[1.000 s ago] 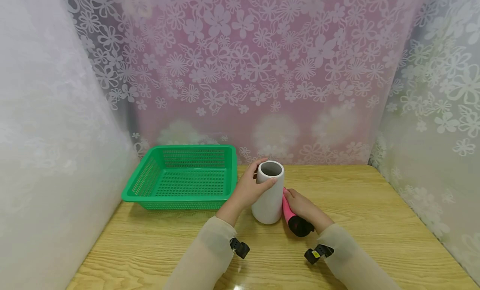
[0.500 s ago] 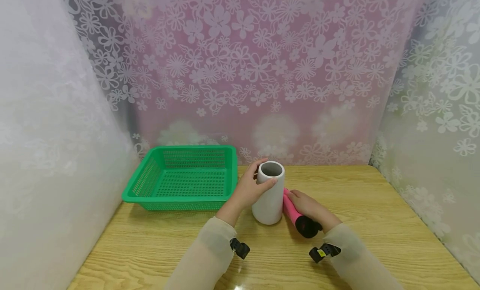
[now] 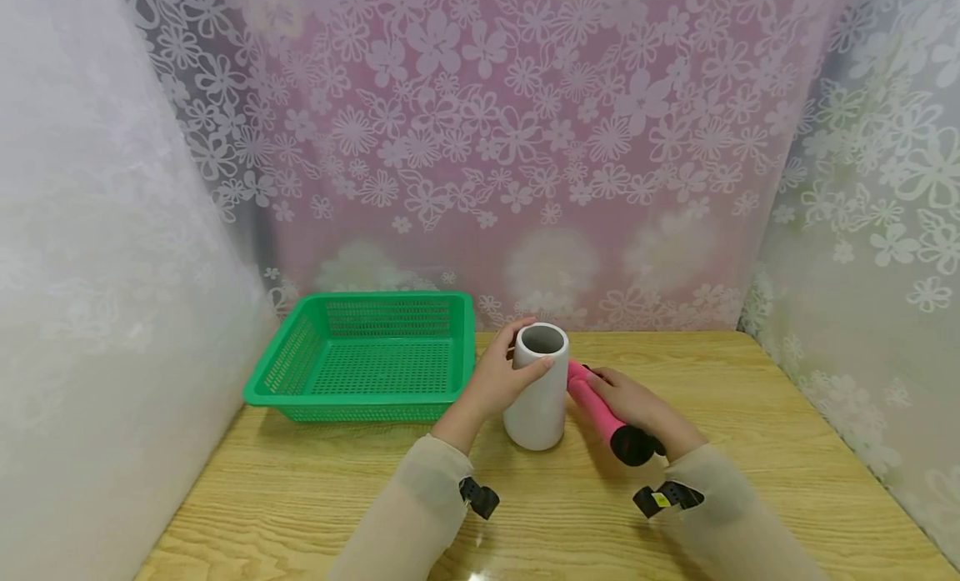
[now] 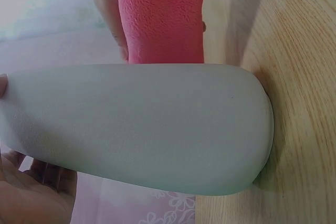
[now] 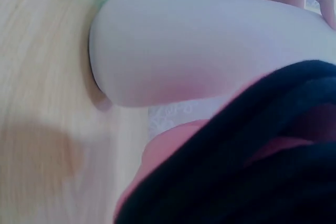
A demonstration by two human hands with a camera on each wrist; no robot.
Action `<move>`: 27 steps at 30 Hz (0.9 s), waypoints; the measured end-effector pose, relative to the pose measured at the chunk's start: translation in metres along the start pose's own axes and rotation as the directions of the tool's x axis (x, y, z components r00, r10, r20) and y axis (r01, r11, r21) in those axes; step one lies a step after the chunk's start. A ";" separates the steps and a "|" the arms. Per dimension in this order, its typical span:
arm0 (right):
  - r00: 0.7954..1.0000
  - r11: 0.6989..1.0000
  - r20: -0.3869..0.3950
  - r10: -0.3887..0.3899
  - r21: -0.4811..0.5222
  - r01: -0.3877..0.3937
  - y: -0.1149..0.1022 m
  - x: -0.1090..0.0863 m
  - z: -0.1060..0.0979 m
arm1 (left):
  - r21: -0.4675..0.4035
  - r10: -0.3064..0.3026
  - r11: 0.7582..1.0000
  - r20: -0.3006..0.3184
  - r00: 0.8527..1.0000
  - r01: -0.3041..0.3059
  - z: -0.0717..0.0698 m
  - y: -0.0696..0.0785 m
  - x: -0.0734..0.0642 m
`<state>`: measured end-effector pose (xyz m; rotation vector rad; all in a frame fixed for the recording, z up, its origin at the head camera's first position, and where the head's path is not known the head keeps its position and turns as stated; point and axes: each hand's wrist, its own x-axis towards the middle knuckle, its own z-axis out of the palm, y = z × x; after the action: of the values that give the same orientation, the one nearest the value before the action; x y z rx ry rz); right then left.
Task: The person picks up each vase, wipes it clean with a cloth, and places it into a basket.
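Note:
A tall white vase [image 3: 537,398] stands upright on the table, its round mouth facing up. My left hand [image 3: 498,374] holds it near the top, thumb on the front and fingers around the far side. In my right hand [image 3: 628,399] is a pink fleecy roll [image 3: 597,408] with a black end, held slanting beside the vase's right side. Its far end is right at the vase wall in the head view. The right wrist view shows folded black fabric [image 5: 231,156] at the roll's near end, close to the camera. My right fingers are partly hidden behind the roll.
A green plastic basket [image 3: 360,408] with slotted sides stands left of the vase. The wooden table [image 3: 720,398] ends at a floral curtain [image 3: 480,147] behind, with more sheeting at both sides. A black camera strap [image 3: 480,496] sits on each wrist.
My right hand has moved right and slightly away from me, taking the pink roll along, and the roll's black end has swung rightward. My left hand and the vase have stayed put.

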<state>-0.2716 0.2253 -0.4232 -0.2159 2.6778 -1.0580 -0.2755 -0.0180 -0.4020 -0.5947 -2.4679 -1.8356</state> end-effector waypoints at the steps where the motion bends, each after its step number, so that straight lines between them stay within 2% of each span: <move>1: 1.000 1.000 -0.003 -0.004 -0.005 0.004 0.000 -0.001 -0.002 | 0.001 -0.001 1.000 0.001 1.000 0.001 0.000 0.000 0.000; 4: 0.999 0.999 -0.009 -0.034 -0.042 0.033 0.000 -0.004 -0.010 | 0.003 -0.001 1.000 0.004 1.000 0.001 0.000 0.001 -0.001; 13: 0.998 0.989 -0.033 -0.054 -0.143 0.048 0.004 -0.006 -0.033 | 0.002 -0.006 1.000 0.004 1.000 0.006 0.000 0.001 -0.001; 18: 0.997 0.984 -0.045 -0.063 -0.169 0.054 0.010 -0.002 -0.044 | -0.005 -0.009 1.000 0.005 1.000 0.009 0.000 0.001 -0.001; 27: 0.992 0.960 -0.103 -0.067 -0.276 0.036 0.029 0.009 -0.056 | 0.002 -0.013 1.000 0.005 1.000 0.013 0.000 0.001 -0.002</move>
<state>-0.2973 0.2806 -0.4059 -0.2873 2.9305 -0.7278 -0.2736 -0.0184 -0.4010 -0.5854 -2.4822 -1.8386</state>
